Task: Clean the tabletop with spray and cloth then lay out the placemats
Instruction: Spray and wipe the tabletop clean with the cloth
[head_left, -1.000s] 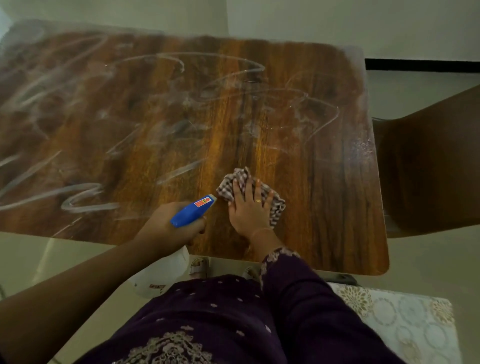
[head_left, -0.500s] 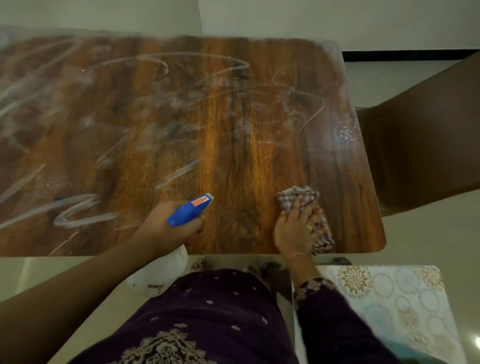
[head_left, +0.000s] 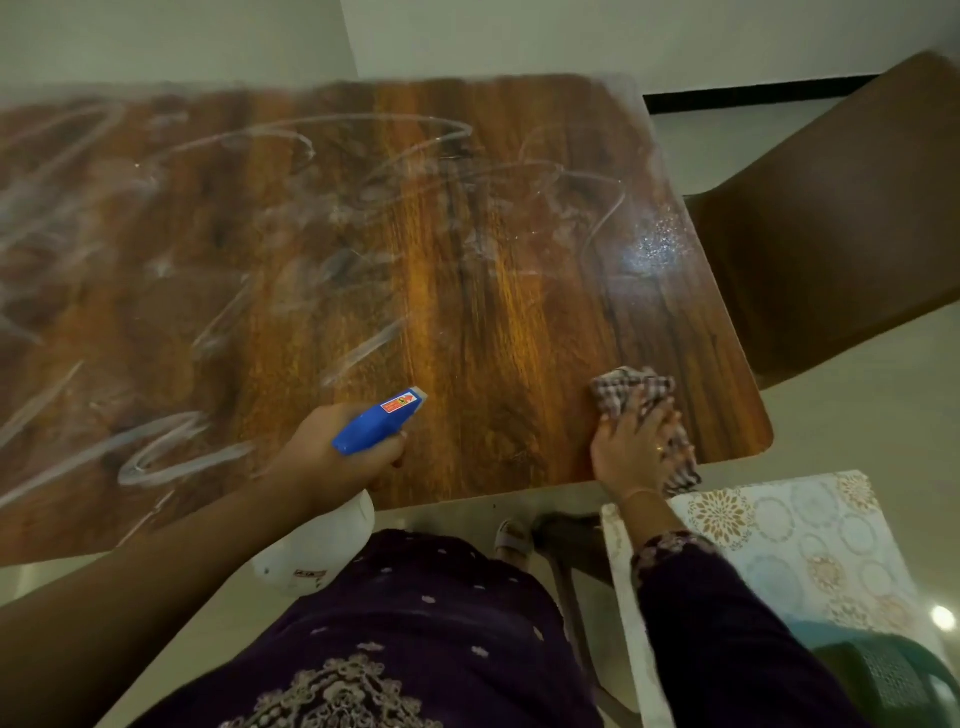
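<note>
Nearest: dark purple embroidered garment (head_left: 415, 623). Low right, patterned placemat (head_left: 779, 545), off table, just beside its near right corner. Fingers of left grip (head_left: 332, 457) curled round neck of spray bottle (head_left: 376, 421); blue head points out over table (head_left: 493, 312), white body hangs below near edge. Flat right grip (head_left: 631, 447), fingers spread, presses checked cloth (head_left: 631, 384) onto table at near right corner. Farther: white smeared streaks (head_left: 171, 452) across left and middle of wood top; patch of fine droplets (head_left: 657, 244) near right edge. Brown chair (head_left: 831, 234) beyond right side.

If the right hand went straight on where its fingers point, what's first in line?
Likely the spray droplets near the tabletop edge; nothing solid lies between, as far as shown.
</note>
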